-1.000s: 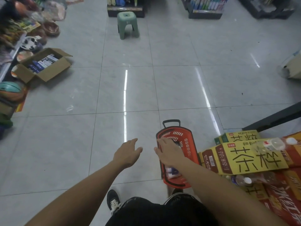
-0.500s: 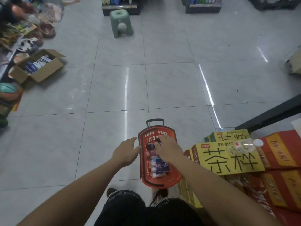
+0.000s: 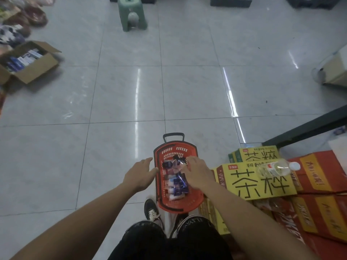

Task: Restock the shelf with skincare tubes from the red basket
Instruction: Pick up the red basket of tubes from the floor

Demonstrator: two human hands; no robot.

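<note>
Red basket [image 3: 180,205] sits on the tiled floor [image 3: 122,102] directly ahead of the person's knees, black handle at its far end, w/ skincare tubes [image 3: 175,182] piled inside, mostly blue-and-white packs; count not readable. Right hand [image 3: 199,174] is over the basket's right-hand half, palm down, fingertips on the wrapped tubes near the far end; fingers look bent onto the packs but whether they actually pinch one can't be told, as the hand's back hides the contact. Left hand [image 3: 139,174] is just beside the basket's left rim, fingers straight and loosely together, thumb at or touching the rim, holding nothing. Vs. a second ago: the right hand was then at the basket's near-left edge w/ the contents mostly hidden; it has since gone into the basket and stays on the tubes. Left hand has closed in from clear of the basket to its rim. Basket now sits more central in view, camera tilted further down. Yellow cartons [image 3: 261,180] stand touching the basket's right side, a clear plastic bottle [image 3: 277,168] lying on top, red cartons [image 3: 319,173] beyond. Open cardboard box [image 3: 28,62] far left; green stool [image 3: 132,14] at far end of aisle.
</note>
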